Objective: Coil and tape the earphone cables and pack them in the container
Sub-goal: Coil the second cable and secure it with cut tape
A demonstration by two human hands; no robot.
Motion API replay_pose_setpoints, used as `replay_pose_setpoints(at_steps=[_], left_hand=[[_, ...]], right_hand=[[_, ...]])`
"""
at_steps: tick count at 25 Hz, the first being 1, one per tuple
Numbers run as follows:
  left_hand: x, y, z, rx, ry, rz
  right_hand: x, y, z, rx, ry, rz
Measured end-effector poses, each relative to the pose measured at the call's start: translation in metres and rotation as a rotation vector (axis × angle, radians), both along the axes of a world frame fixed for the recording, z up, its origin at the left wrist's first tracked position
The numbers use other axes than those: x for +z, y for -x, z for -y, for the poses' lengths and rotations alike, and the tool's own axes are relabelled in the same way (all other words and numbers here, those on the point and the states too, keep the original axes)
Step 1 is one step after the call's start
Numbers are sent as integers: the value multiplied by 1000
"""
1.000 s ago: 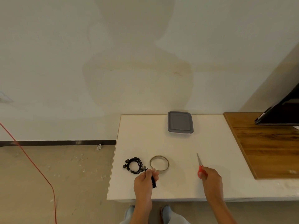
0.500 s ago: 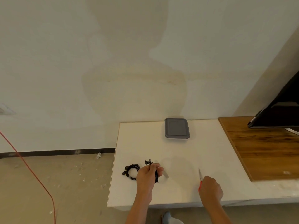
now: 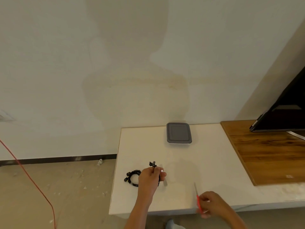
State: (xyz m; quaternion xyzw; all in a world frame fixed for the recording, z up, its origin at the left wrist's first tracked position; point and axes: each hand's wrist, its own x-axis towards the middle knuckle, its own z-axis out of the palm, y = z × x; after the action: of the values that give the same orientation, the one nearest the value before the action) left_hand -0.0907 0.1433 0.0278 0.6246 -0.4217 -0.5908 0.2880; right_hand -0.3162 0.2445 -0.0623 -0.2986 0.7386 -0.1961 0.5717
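My left hand is closed around a black earphone cable near the table's front left; the earbuds stick out above my fingers. A second black earphone coil lies on the white table just left of that hand. My right hand grips red-handled scissors at the front edge, blades pointing away from me. A clear tape ring is faintly visible right of my left hand. The grey-lidded container sits shut at the table's back edge.
A wooden panel adjoins the table on the right, with a dark screen leaning over it. An orange cord crosses the floor at left. The wall stands directly behind the table.
My left hand lifted the earphone cable off the table and moved slightly forward over the tape ring. My right hand drew back toward the front edge with the scissors.
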Motion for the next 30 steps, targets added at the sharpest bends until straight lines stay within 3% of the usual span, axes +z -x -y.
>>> replay_pose_setpoints(at_steps=[3,11,19,30], left_hand=[[2,2,1,-45,13,24],[-1,1,4,-41,-65,-34],[0,-6,-3,25,-66,-67],[-21,-21,-10,79,-114,-31]], right_hand=[[12,-26,-10,-143,112,440],[4,-92,12,-244,23,871],[-1,-115,34,-521,226,1081],[3,-120,44,-624,263,973]])
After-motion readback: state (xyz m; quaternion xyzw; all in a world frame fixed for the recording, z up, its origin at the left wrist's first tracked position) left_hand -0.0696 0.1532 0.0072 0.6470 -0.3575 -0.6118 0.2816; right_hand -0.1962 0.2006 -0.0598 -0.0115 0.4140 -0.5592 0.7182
